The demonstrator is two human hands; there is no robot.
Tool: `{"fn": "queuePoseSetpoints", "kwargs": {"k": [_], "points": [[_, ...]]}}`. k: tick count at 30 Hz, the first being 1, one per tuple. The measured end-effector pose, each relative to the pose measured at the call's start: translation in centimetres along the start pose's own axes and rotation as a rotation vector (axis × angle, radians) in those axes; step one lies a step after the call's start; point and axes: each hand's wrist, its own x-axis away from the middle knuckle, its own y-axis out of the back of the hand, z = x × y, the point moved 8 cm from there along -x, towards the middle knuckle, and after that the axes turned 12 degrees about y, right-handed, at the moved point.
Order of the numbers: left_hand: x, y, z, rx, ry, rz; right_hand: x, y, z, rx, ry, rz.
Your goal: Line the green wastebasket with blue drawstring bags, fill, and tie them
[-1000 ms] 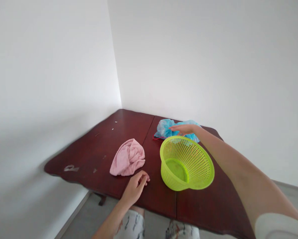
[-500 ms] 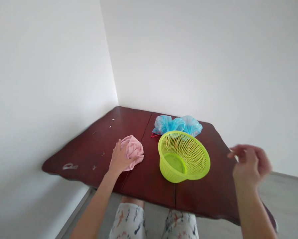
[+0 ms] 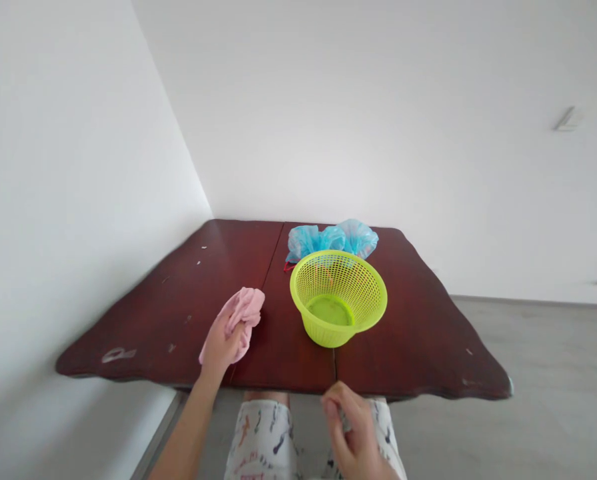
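Hands apart: left hand [image 3: 222, 343] clamps crumpled pink towel [image 3: 244, 311] beside lime-green plastic mesh basket [image 3: 337, 297]; right hand [image 3: 351, 427] curls, grip unclear, below the edge of the dark-red wooden worktop [image 3: 418, 340].

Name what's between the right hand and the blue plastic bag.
The head view shows a lime-green plastic basket there, between the right hand and the blue plastic bag.

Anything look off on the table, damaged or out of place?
Mostly wear: a pale scuff and small chips mark the dark red wooden table near its left front edge. A red cord pokes from under the blue plastic bag behind the lime-green basket. The pink cloth in the left hand looks fine.
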Motion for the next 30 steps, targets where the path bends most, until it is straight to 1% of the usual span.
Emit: {"fn": "queuePoseSetpoints", "kwargs": {"k": [3,5,7,9,11,13,14,16,18,21,23,26,28,30], "points": [[3.3,1.6,-1.0,0.101,0.071,-0.083,-2.3,-3.5,-1.0,-0.137,-0.024,0.153],[5.8,2.1,-2.8,0.14,0.039,-0.087,-3.5,-5.3,-1.7,-0.244,-0.09,0.206],[8.2,2.4,-5.6,0.135,-0.071,-0.093,-4.4,-6.8,-1.9,-0.411,-0.165,0.219],[10.5,2.4,-9.1,0.073,-0.254,-0.088,-5.2,-7.9,-1.4,-0.599,-0.218,0.192],[12.5,2.3,-12.4,0.037,-0.444,-0.061,-5.9,-8.4,-0.6,-0.737,-0.241,0.131],[13.9,2.1,-14.8,0.051,-0.565,-0.028,-6.3,-8.0,-0.1,-0.778,-0.253,0.043],[14.4,2.0,-15.7,0.066,-0.593,-0.016,-6.3,-7.7,0.0,-0.762,-0.259,0.003],[15.1,1.8,-17.1,0.089,-0.606,0.013,-6.1,-6.7,0.0,-0.697,-0.281,-0.045],[15.9,1.3,-18.2,0.119,-0.615,0.042,-5.6,-5.6,0.0,-0.621,-0.298,-0.054],[17.1,0.6,-19.4,0.163,-0.613,0.072,-4.9,-3.7,0.1,-0.487,-0.305,-0.075],[17.6,0.1,-19.9,0.19,-0.586,0.092,-4.5,-2.9,0.3,-0.444,-0.33,-0.08],[17.8,-0.3,-20.4,0.264,-0.522,0.141,-3.9,-2.8,0.7,-0.537,-0.419,-0.068],[17.6,-0.5,-20.8,0.316,-0.492,0.183,-3.5,-2.7,1.0,-0.601,-0.465,-0.113],[17.6,-0.6,-21.6,0.36,-0.487,0.225,-3.0,-2.2,1.2,-0.614,-0.485,-0.163]]}}
